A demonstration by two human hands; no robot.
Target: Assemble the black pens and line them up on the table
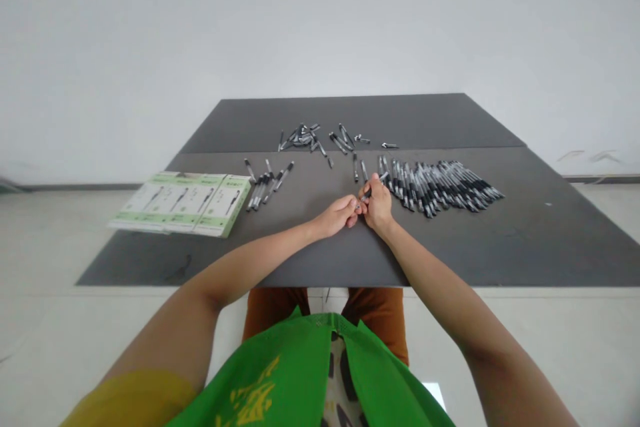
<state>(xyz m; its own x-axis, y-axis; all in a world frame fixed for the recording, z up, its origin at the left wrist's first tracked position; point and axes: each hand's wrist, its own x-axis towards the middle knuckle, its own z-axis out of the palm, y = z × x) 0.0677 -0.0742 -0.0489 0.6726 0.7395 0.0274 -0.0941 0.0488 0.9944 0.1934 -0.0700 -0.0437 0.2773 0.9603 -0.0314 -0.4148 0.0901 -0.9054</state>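
Both hands meet above the near middle of the dark grey table [310, 267]. My right hand [378, 205] is closed round a pen [367, 194] with a dark grip, which slants down to the left. My left hand [341, 215] is closed too, its fingertips pinched at the pen's lower end; whether they hold a separate small part is hidden. Just right of the right hand lies a long row of pens [440, 185] with clear barrels and black grips. Two single pens [355, 167] lie just beyond the hands.
Flat green-and-white boxes [185, 203] printed with pens lie at the table's left, partly over its edge. Beside them is a small group of pens [267, 185]. Farther back are a loose heap of pens or pen parts [303, 137] and a few scattered pieces [390, 145].
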